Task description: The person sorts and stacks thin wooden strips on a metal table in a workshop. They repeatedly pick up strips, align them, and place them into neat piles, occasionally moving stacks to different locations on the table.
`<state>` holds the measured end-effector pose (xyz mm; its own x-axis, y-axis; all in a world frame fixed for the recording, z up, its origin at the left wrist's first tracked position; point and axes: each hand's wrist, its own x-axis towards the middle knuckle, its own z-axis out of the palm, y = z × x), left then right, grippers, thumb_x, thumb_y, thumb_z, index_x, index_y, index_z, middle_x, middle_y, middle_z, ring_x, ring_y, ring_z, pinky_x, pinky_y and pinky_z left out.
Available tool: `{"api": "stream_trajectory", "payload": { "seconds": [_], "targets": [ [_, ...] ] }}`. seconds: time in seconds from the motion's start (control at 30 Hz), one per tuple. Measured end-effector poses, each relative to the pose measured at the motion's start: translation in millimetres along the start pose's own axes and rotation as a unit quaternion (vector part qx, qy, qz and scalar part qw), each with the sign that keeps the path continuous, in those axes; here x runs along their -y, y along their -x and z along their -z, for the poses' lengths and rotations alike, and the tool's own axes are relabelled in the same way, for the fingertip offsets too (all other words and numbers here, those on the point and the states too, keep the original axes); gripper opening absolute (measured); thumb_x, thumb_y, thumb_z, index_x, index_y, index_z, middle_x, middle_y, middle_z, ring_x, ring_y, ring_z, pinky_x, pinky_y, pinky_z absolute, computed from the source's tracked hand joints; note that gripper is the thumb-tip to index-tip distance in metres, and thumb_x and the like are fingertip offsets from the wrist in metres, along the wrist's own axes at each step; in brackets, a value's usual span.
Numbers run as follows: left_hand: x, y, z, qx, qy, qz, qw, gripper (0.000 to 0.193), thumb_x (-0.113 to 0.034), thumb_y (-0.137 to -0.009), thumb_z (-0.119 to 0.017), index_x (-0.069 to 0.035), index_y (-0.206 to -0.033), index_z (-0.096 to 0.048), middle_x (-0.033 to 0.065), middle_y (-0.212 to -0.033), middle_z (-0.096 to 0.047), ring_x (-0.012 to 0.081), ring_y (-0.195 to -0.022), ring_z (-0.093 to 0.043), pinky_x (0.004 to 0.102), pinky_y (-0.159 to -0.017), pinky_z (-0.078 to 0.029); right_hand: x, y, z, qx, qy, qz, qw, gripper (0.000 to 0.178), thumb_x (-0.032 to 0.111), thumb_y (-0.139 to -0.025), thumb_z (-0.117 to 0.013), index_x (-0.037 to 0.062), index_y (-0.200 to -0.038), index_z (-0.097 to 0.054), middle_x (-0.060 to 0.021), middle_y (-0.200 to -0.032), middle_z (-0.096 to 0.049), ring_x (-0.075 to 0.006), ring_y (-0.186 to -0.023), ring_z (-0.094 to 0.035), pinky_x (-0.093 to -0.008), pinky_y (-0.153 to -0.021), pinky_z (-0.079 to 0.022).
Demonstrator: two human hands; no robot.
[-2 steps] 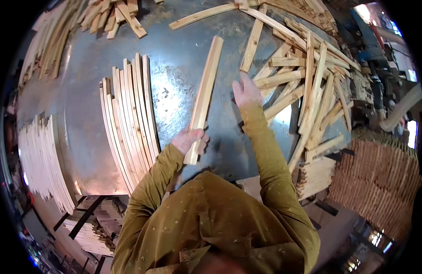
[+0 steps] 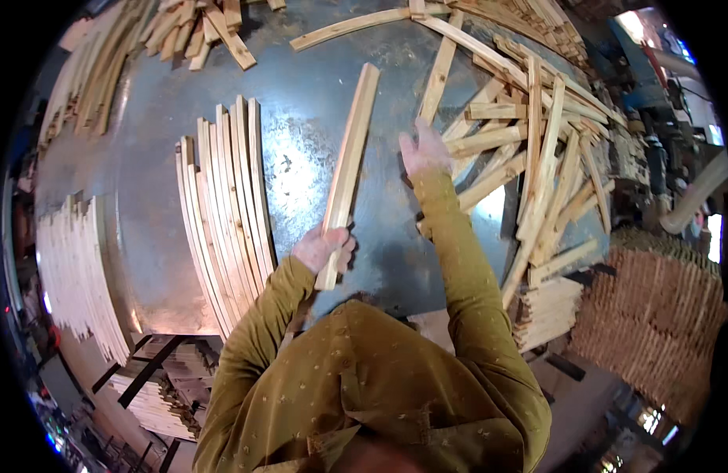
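My left hand (image 2: 323, 249) is wrapped round the lower end of a pale wooden strip (image 2: 353, 150), which points away from me and leans a little to the right. My right hand (image 2: 425, 150) reaches forward, thumb and fingers apart. Its fingertips are at the near end of another wooden strip (image 2: 439, 72); whether they touch it I cannot tell. Just right of that hand lies a jumbled heap of wooden strips (image 2: 547, 162). To the left of my left hand, several strips (image 2: 226, 189) lie side by side in a row.
Everything lies on a worn metal tabletop (image 2: 301, 102). A stack of pale strips (image 2: 72, 268) is at the far left, with more loose wood (image 2: 182, 27) at the back left. Beyond the table's right side stands a large stack of brownish pieces (image 2: 647, 323).
My left hand and its strip have shifted slightly down and left in the picture. The fingers of my right hand have come nearer the end of the strip before them.
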<state>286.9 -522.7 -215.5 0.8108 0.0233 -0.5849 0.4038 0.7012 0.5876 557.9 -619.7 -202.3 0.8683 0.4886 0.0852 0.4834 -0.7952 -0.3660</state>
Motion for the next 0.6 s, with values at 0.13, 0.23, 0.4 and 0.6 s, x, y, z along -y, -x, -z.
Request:
{"api": "stream_trajectory", "payload": {
  "seconds": [0.13,0.23,0.4,0.6],
  "targets": [
    [26,29,-11,-0.108,0.21,-0.051,0.97,0.038,-0.035,-0.091,-0.067,-0.004,-0.109,-0.054,0.0098,-0.083,-0.058,0.0219,-0.068,-0.059,0.0382,-0.062,-0.053,-30,-84,-44,-0.036,0.213,-0.029,0.976,0.075,0.055,-0.084,-0.06,0.0065,-0.138,-0.043,-0.0155,-0.129,-0.054,-0.0303,-0.114,-0.057,-0.0435,-0.089,-0.051],
    [47,44,17,-0.203,0.079,-0.051,0.975,0.045,-0.03,-0.091,-0.067,-0.001,-0.123,-0.056,0.0105,-0.094,-0.064,0.0209,-0.086,-0.062,0.0358,-0.08,-0.053,-24,-79,-50,0.015,0.186,-0.169,0.968,0.083,0.057,-0.077,-0.068,0.0092,-0.14,-0.04,-0.0129,-0.13,-0.054,-0.0276,-0.116,-0.058,-0.0403,-0.09,-0.051],
    [57,41,-6,-0.316,-0.074,-0.061,0.944,0.048,-0.025,-0.088,-0.068,0.002,-0.127,-0.06,0.0097,-0.108,-0.068,0.0172,-0.098,-0.061,0.0302,-0.088,-0.048,-41,-67,-37,0.151,-0.165,-0.206,0.953,0.071,0.03,-0.078,-0.07,0.0063,-0.137,-0.039,-0.0137,-0.098,-0.065,-0.0295,-0.095,-0.066,-0.0439,-0.084,-0.052],
    [79,26,-29,-0.366,0.04,-0.13,0.921,0.05,-0.032,-0.087,-0.07,0.002,-0.122,-0.06,0.0145,-0.101,-0.069,0.0246,-0.087,-0.066,0.0403,-0.083,-0.052,-51,104,18,0.291,-0.688,-0.199,0.635,0.038,0.017,-0.087,-0.061,0.0016,-0.12,-0.052,-0.0118,-0.084,-0.062,-0.021,-0.075,-0.061,-0.0335,-0.066,-0.051]
  ]
}}
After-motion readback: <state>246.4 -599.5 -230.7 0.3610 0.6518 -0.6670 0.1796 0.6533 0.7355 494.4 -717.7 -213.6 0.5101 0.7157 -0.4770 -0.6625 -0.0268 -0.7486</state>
